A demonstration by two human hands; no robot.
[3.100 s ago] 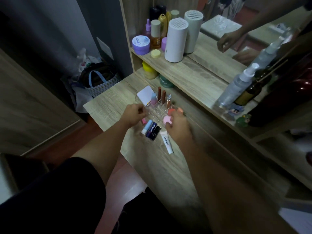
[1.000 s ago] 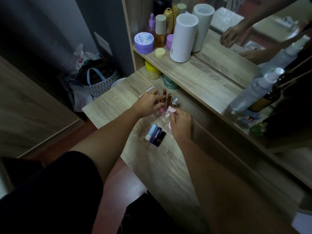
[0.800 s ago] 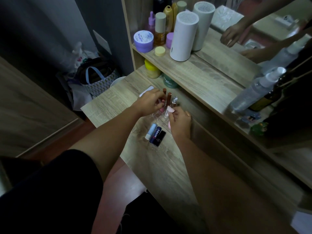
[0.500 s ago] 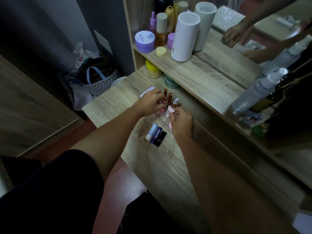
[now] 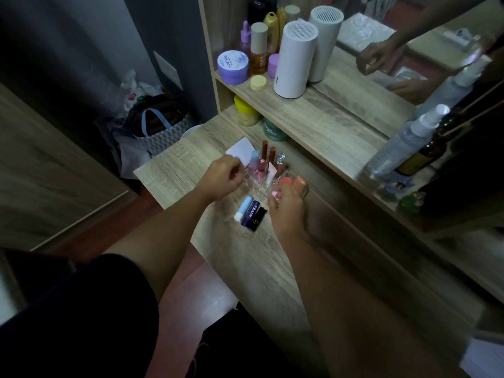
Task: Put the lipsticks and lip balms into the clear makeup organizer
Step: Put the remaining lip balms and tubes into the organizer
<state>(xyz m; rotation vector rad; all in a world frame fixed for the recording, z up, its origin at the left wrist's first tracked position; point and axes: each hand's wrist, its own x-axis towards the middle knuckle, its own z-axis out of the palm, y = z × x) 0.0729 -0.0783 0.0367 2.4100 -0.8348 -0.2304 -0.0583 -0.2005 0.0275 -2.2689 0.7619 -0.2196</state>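
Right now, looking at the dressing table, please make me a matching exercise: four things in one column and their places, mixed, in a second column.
Things
1. dark blue Nivea lip balm stick
2. tall white cylinder device
3. yellow-lidded jar
4. two brown lipstick tubes

Places
A. upright in the clear plastic organizer
B. on the upper shelf
C. lying on the tabletop between two other sticks
D. under the upper shelf

Pairs: 1-C, 2-B, 3-D, 4-A

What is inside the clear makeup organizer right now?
Upright in the organizer: brown tubes, a pink lipstick, a clear-capped one. Hands cover its front compartments.
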